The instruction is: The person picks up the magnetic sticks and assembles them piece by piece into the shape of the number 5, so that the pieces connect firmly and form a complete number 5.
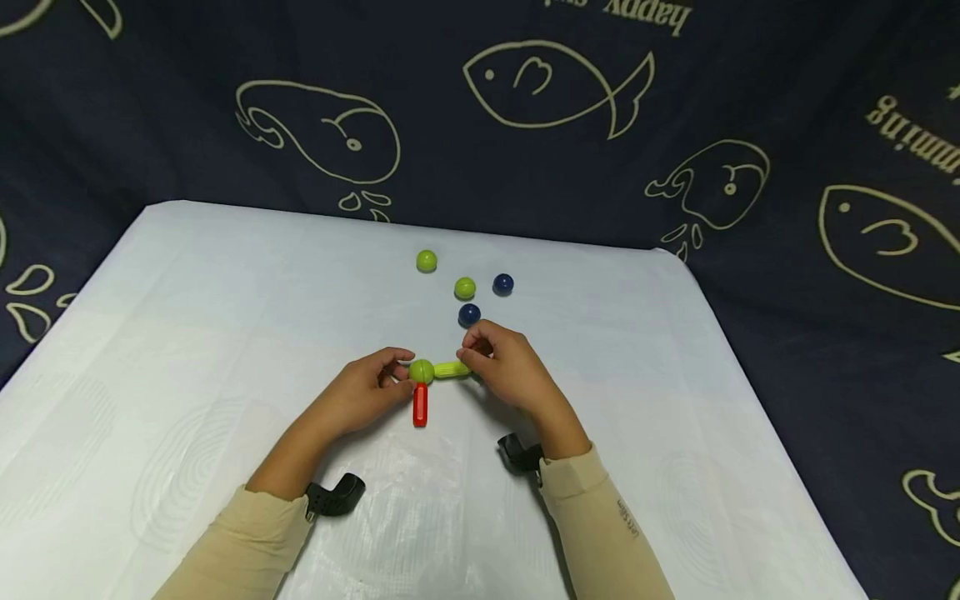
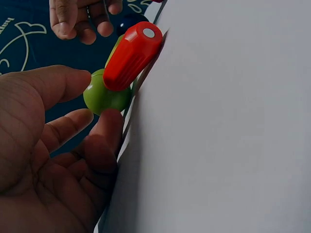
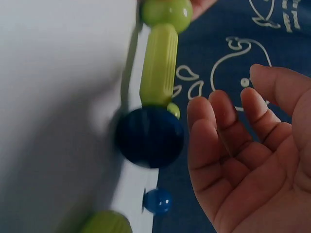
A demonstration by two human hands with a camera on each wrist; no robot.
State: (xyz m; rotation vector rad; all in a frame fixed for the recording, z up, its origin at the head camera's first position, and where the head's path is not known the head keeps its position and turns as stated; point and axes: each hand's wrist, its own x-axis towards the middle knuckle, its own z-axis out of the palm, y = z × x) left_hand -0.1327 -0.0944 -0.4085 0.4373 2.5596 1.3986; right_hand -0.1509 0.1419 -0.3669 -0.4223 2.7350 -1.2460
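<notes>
A green ball (image 1: 422,372) joins a red rod (image 1: 420,406), which points toward the person, and a ribbed yellow-green rod (image 1: 452,369) pointing right. My left hand (image 1: 367,393) holds that ball between thumb and fingers, as the left wrist view shows from close up. At the yellow-green rod's far end sits a dark blue ball (image 3: 150,137), hidden behind my right hand (image 1: 510,367) in the head view. Beside this ball, the right hand's fingers are loosely bent and apart from it in the right wrist view. The red rod's tip (image 2: 148,33) bears a round silvery disc.
Beyond the hands lie two loose green balls (image 1: 427,261) and two dark blue balls (image 1: 503,284) on the white-covered table (image 1: 300,275). Another yellow-green piece (image 3: 107,224) is cut off at the right wrist view's bottom edge. A dark, fish-patterned cloth (image 1: 435,167) hangs behind.
</notes>
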